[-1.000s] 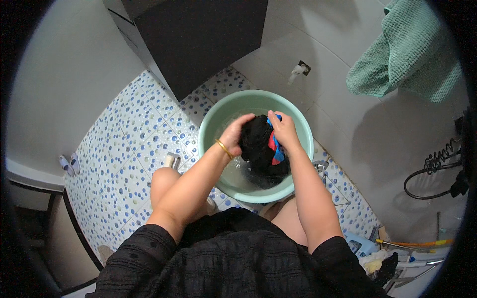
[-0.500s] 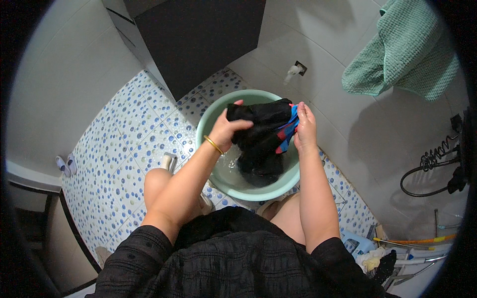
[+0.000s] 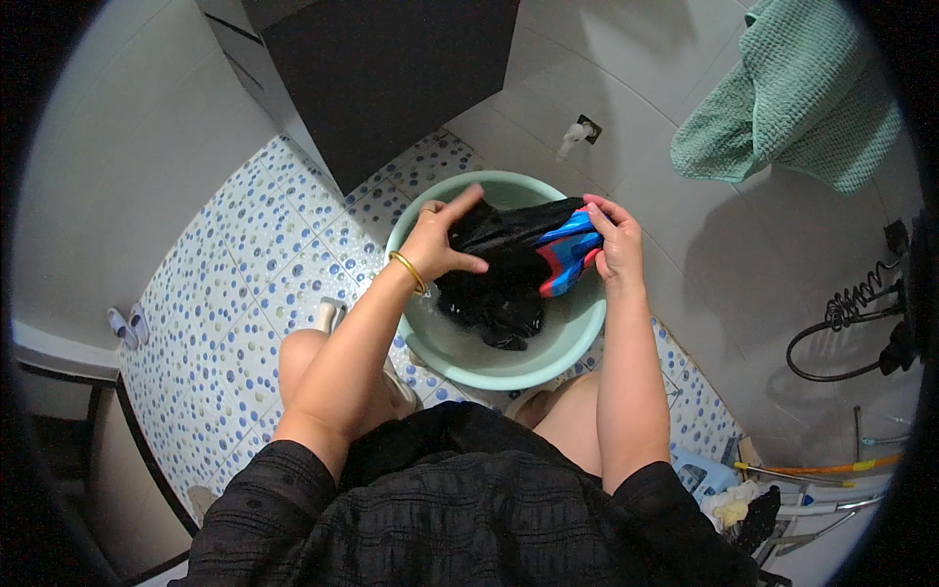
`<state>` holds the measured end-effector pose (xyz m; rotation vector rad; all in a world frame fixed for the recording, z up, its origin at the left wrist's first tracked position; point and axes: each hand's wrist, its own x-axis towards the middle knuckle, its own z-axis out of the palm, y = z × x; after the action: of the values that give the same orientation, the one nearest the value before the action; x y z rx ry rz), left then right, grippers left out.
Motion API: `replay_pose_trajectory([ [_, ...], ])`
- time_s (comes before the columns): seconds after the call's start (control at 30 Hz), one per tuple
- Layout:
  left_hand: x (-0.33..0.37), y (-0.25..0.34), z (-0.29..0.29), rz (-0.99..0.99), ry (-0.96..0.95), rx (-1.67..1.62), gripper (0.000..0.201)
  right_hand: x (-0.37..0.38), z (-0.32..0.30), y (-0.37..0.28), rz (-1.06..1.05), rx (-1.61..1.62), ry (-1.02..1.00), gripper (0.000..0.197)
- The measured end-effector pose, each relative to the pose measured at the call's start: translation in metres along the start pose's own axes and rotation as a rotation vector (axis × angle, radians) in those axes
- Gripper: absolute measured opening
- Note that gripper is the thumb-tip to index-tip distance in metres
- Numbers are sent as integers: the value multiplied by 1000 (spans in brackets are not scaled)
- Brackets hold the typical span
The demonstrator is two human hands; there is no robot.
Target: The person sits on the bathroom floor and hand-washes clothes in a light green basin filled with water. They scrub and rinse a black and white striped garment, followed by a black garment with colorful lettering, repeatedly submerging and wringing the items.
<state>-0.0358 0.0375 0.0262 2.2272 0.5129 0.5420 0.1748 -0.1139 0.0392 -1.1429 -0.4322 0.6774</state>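
Observation:
A wet black garment (image 3: 494, 284) with a blue and red patterned part lies partly in cloudy water in a pale green basin (image 3: 489, 380). My right hand (image 3: 618, 240) pinches its colourful end at the basin's right rim, thumb on top. The cloth stretches from there toward the left. My left hand (image 3: 437, 238), with a gold bangle on its wrist, is over the garment's left side. Its thumb and fingers are spread wide apart, and the cloth is not gripped between them.
Around the basin is a floor of blue-dotted tiles (image 3: 254, 264). A dark cabinet (image 3: 391, 88) stands beyond it, near a wall tap (image 3: 579, 135). At right hang a green towel (image 3: 782, 108) and a coiled black hose (image 3: 841, 313). Small shoes (image 3: 128, 325) sit far left.
My left hand has let go of the black cloth and spread its fingers, moving slightly left. My right hand has shifted right with the colourful end; the garment's left side has sunk lower.

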Motion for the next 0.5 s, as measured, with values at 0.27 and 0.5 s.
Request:
replay_pose_trajectory([
  [0.27, 4, -16, -17, -12, -42, -208, 19, -20, -1, -5, 29, -1322, -458, 57],
  [0.5, 1, -6, 23, -447, -115, -1855, 51, -16, 19, 10, 161, 213, -236, 31],
])
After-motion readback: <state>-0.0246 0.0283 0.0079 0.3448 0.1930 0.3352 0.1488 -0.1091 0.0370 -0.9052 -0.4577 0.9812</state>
